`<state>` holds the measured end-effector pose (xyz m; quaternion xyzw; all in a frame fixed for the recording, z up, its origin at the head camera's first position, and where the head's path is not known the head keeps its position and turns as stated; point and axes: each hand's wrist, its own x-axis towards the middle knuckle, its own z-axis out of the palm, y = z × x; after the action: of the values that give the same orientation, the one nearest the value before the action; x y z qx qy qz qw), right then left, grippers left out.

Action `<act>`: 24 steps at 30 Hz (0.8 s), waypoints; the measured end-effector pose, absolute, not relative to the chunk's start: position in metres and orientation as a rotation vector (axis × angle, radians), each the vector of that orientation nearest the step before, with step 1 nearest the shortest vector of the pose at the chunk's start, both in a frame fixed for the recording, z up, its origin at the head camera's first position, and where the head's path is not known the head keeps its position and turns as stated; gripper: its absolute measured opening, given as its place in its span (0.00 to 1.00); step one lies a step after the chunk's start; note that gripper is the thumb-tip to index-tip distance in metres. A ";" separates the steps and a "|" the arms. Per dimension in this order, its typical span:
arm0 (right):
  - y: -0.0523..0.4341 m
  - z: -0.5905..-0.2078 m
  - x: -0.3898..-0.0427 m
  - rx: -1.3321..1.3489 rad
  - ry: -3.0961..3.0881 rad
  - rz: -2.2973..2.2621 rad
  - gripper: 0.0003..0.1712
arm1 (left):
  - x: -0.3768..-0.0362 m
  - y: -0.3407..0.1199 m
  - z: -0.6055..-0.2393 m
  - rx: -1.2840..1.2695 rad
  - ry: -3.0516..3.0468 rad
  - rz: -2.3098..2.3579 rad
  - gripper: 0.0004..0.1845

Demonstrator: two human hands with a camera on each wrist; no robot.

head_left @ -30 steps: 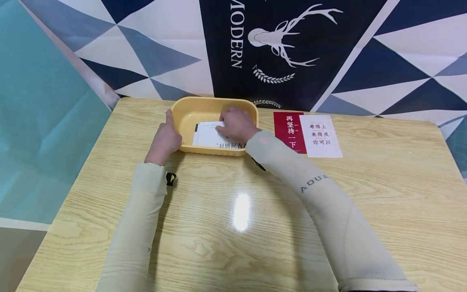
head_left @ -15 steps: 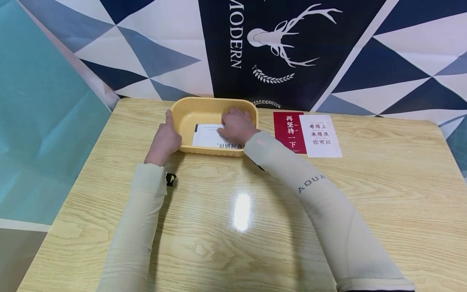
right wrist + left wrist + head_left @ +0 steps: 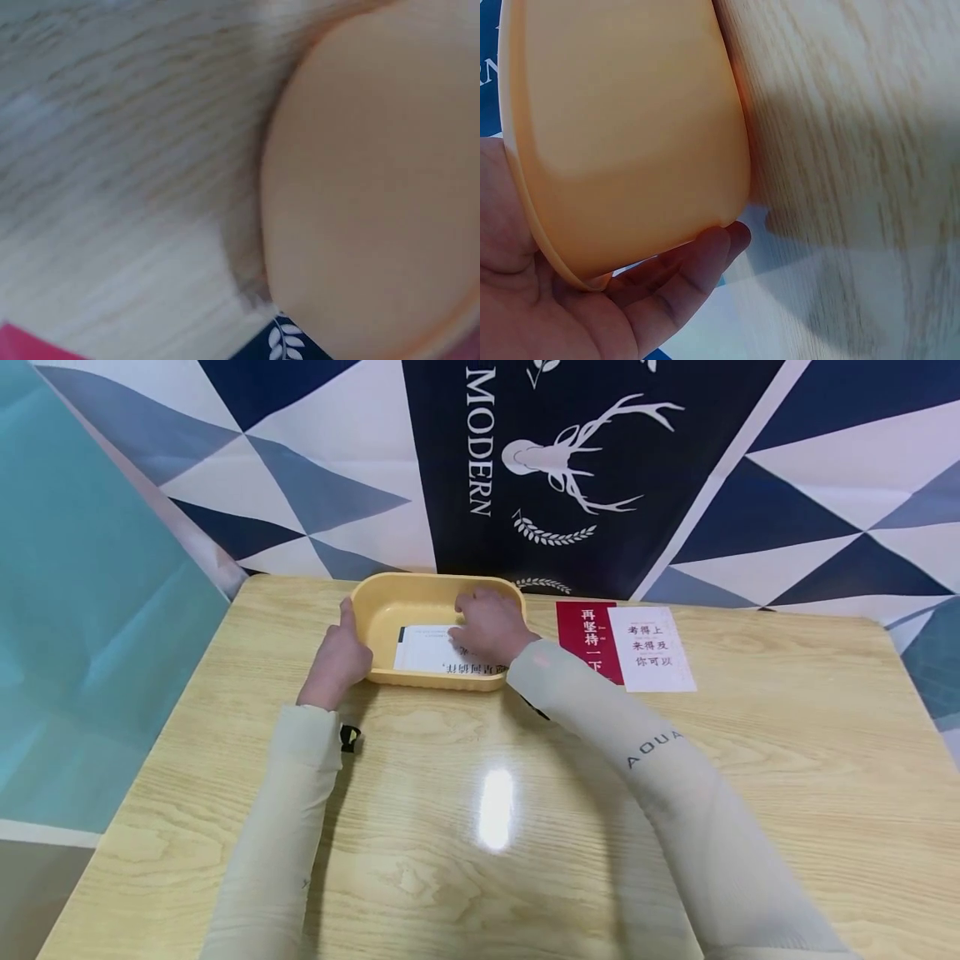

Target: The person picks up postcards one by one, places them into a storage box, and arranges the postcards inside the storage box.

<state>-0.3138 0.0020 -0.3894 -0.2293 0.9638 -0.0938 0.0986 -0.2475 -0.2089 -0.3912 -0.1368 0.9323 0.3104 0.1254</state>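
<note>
A yellow plastic tub (image 3: 435,680) with rounded corners stands at the table's back edge. My left hand (image 3: 336,658) grips its left end; in the left wrist view the fingers (image 3: 679,289) curl round the outside of the tub (image 3: 630,135). Inside, white cards (image 3: 423,647) printed with dark Chinese characters lie near the front wall. My right hand (image 3: 491,627) reaches in at the right end, over the cards, its thumb pointing left. Its fingertips are hidden, so I cannot tell whether they pinch a card. The right wrist view shows the tub's outer wall (image 3: 367,172).
Right of the tub, a white card (image 3: 652,650) with red characters overlaps a red card (image 3: 588,639) with white characters. Behind the wooden table (image 3: 420,810) rises a wall covering (image 3: 540,460) with blue and white triangles and a deer head.
The head view has tilted up a little, so everything sits lower in it. The white cards' loose edge near my right thumb has settled flatter. My left hand keeps its hold on the tub.
</note>
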 end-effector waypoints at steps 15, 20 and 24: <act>0.025 -0.351 -0.301 -0.701 2.998 -0.365 0.28 | -0.243 -0.208 -0.390 -0.356 2.734 0.878 0.46; 0.039 -0.343 -0.300 -0.674 3.020 -0.364 0.28 | -0.242 -0.208 -0.391 -0.345 2.740 0.881 0.45; 0.053 -0.338 -0.300 -0.628 3.034 -0.389 0.29 | -0.242 -0.208 -0.391 -0.359 2.726 0.896 0.46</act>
<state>-0.2995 0.0534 -0.3379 -0.2010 0.9716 -0.1246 0.0096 -0.2425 -0.2082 -0.3914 -0.1233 0.9352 0.3076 0.1246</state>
